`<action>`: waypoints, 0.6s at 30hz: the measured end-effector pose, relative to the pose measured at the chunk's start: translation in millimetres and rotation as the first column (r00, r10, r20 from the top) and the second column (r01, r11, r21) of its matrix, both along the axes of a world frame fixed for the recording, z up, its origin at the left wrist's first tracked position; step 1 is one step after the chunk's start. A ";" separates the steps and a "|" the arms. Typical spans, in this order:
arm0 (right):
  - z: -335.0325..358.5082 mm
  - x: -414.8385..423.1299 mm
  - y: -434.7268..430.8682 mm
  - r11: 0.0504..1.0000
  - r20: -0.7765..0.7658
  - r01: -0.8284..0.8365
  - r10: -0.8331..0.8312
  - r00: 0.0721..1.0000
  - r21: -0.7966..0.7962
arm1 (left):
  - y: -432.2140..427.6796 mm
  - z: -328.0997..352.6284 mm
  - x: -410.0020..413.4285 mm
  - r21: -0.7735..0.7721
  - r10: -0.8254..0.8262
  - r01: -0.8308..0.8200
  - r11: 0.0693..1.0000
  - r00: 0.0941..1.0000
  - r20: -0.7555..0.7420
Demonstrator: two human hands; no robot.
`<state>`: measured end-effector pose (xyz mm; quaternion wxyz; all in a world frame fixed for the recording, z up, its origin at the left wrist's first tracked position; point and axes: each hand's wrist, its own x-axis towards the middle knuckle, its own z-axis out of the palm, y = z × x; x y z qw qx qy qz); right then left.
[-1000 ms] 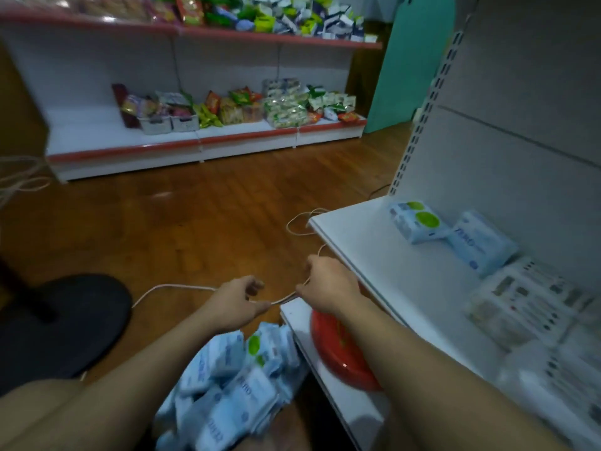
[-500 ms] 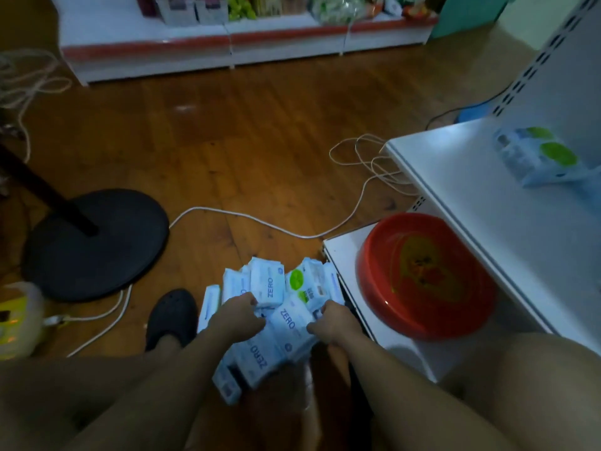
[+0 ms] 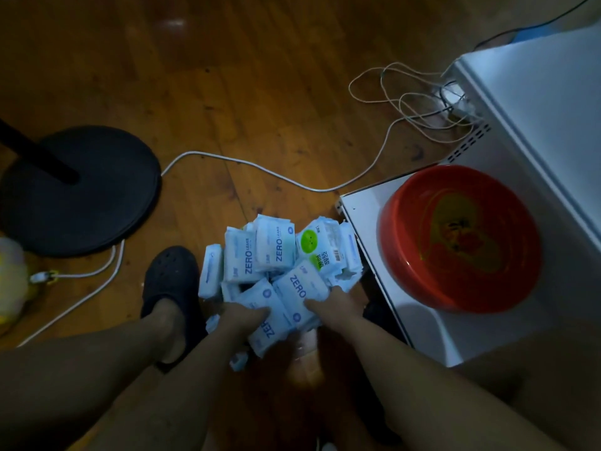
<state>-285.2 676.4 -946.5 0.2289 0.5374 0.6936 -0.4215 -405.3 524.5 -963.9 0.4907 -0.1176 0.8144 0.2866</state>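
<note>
Fingers [image 3: 260, 311], head view: left hand [image 3: 242, 317] and right hand [image 3: 340, 307] curled round ZERO packets [image 3: 276, 252], heaped on the floor [image 3: 260, 92] between the feet, seemingly gathered for shelving. Lower shelf [image 3: 367, 216] edge touched the heap's right; red basin [image 3: 461, 239] occupied it. Open boards lay ahead, cable [image 3: 260, 164] crossing.

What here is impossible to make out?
Head view only:
- Fingers of left hand and right hand: tucked under the packs.
- Small print on packs: too small, dim.
- Picture inside red basin: blurred, dark.
- Top of stand pole: cut off by left edge.
</note>
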 end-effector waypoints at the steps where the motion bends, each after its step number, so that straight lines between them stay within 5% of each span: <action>1: 0.1 1.0 -0.6 1.000 -0.010 -0.005 0.005 1.000 0.003 | 0.9 0.9 2.7 0.015 0.096 -0.097 0.995 0.995 0.026; 6: 8.6 4.4 -2.9 0.999 -0.054 -0.049 0.049 0.997 -0.004 | -0.5 12.0 11.9 0.100 0.210 -0.225 0.969 0.968 0.139; 11: 44.7 2.3 -6.1 0.993 -0.122 -0.109 0.115 0.986 0.048 | 12.7 56.1 15.7 0.185 0.037 -0.033 0.982 0.999 -0.014; 18: 150.8 4.6 6.4 0.958 -0.305 -0.058 0.147 0.941 0.280 | 33.0 161.8 19.7 0.355 0.086 -0.015 0.935 0.979 -0.184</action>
